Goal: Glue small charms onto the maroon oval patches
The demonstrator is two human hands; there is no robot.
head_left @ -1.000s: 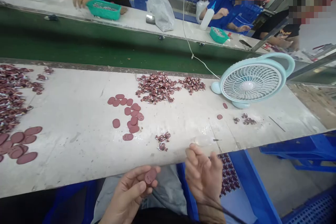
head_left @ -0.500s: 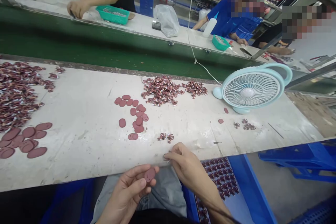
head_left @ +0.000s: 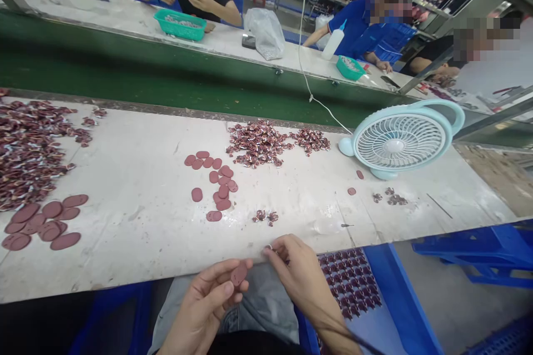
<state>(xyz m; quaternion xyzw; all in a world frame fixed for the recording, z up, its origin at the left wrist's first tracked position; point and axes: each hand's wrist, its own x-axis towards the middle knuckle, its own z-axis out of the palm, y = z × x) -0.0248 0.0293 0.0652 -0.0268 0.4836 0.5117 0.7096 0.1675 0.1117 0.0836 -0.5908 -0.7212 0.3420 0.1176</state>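
My left hand (head_left: 206,302) holds a small maroon oval piece (head_left: 239,274) between thumb and fingers, below the near edge of the white worktable (head_left: 137,205). My right hand (head_left: 293,272) sits right beside it, fingertips pinched on a tiny shiny part at the table edge; the part is mostly hidden. Just beyond my hands lie two or three small maroon-and-silver parts (head_left: 265,216). A cluster of maroon ovals (head_left: 214,183) lies further out, and a heap of small maroon-and-silver parts (head_left: 260,144) behind that.
A pale blue desk fan (head_left: 402,138) stands at the right. More ovals (head_left: 41,224) and a big heap of parts (head_left: 29,147) lie at left. A blue tray with finished pieces (head_left: 353,283) sits by my right knee. Other people work across the green conveyor (head_left: 125,72).
My right hand dropped from an open raised pose to the table edge, picked up a small part, and moved in close to the oval in my left hand. The view shifted slightly.
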